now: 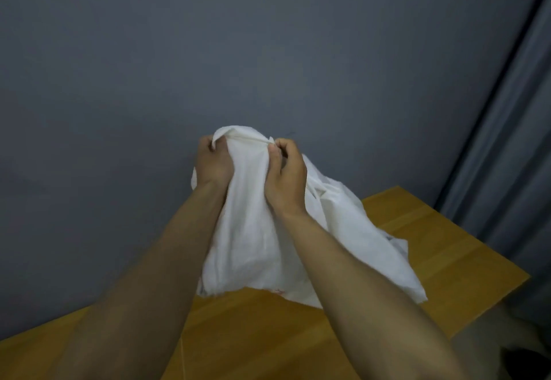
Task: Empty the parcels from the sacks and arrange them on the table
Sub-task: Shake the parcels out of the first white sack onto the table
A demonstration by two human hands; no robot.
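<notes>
Grey wall [208, 51] fills most of the view. Grey curtain [512, 156] hangs down the right edge. Wooden table [432, 245] runs along the bottom, butted against the wall, with its right corner near the curtain.

White cloth sack [253, 230] is held up in the air over the table, centre frame. Top edge is bunched between both hands, and the body hangs down slack and crumpled. Its right side drapes out towards the table's far right part. Bottom hem is frayed, with a faint red mark near the middle. Can't tell if the hem touches the tabletop. Can't tell what's inside.

Left hand [213, 162]: fingers curled into the sack's top left corner, gripping the cloth, back of hand to camera. Right hand [286, 177]: thumb and fingers pinching the top seam just right of centre. Seam is pulled taut between the two hands. Both forearms are bare and reach up from the bottom of the frame.
</notes>
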